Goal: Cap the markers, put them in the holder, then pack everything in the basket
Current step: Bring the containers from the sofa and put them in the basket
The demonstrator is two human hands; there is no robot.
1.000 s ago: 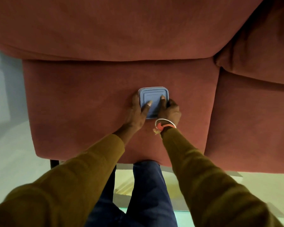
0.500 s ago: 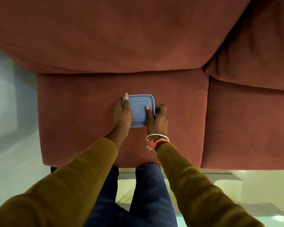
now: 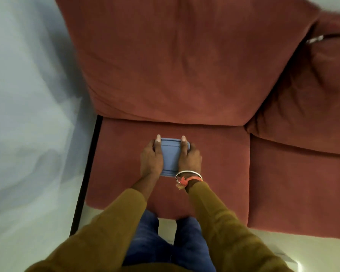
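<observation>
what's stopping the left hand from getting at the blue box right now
Nothing, it seems, so yes: the left hand grips the blue box at its left edge, thumb on top, with the right hand on the opposite edge.

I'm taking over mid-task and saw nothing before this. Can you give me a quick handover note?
Left hand grips the left side of the blue lidded container; right hand grips its right side.
The container is on or just above the red sofa seat cushion, cannot tell which.
Done: unclear; no markers, holder or basket in view.
Left: check the contents, then find the basket.
</observation>
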